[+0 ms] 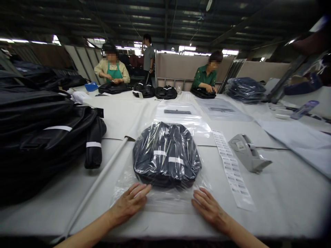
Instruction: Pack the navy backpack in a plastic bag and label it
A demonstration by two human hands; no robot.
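Observation:
A black bag (165, 151) lies inside a clear plastic bag (168, 203) on the white table, in front of me. Two pale strips show on it through the shiny film. My left hand (133, 199) rests on the near left part of the plastic, fingers stretched out and apart. On the near right, my right hand (209, 208) lies with its fingers extended on the edge of the film. Neither hand grips anything. A sheet of printed labels (230, 165) lies right of the wrapped bag, with a grey tape dispenser (247, 153) beside it.
A tall pile of black bags (46, 134) stands at the left. Flat plastic bags (178, 113) lie beyond the wrapped one. Two co-workers (112, 70) handle black bags across the table; another person (148, 57) stands behind. Plastic-wrapped bags (244, 89) are stacked at the far right.

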